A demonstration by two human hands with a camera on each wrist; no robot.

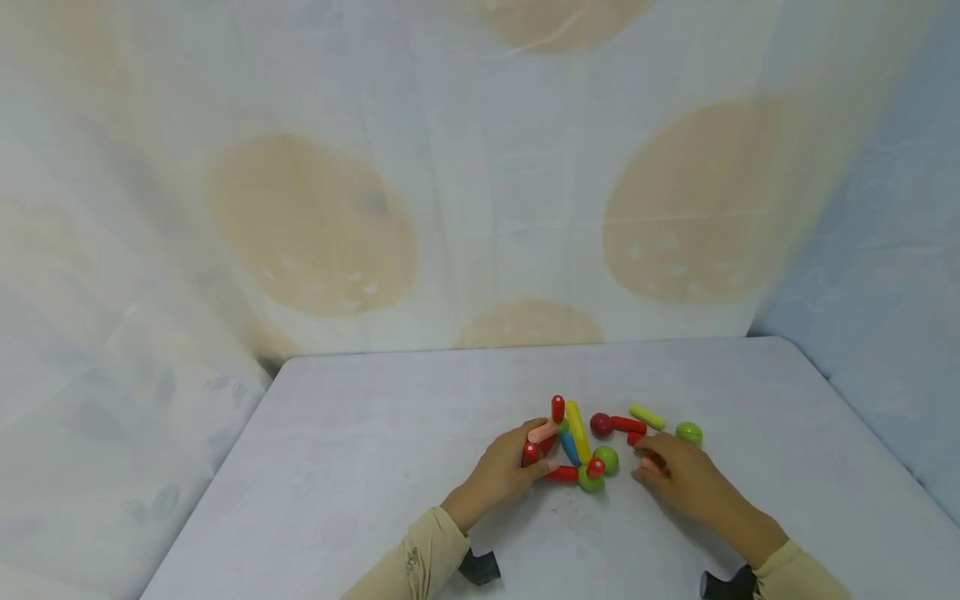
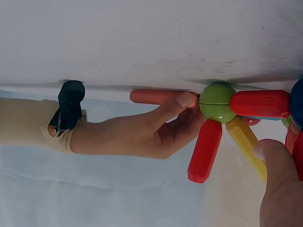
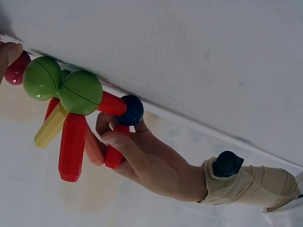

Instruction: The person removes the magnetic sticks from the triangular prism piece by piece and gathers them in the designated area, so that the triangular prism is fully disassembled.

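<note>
The cluster of rods and balls (image 1: 573, 450) sits mid-bench (image 1: 375, 467), and my left hand (image 1: 506, 471) has its fingers curled round the red rods on its left side. My right hand (image 1: 675, 475) pinches a loose red rod (image 2: 156, 96) just right of the cluster, near a dark red ball (image 1: 601, 425) and a green ball (image 1: 688, 432).

Your white table (image 1: 375, 433) carries colored rods and balls (image 1: 577, 446) clustered near its front edge, right of middle.
</note>
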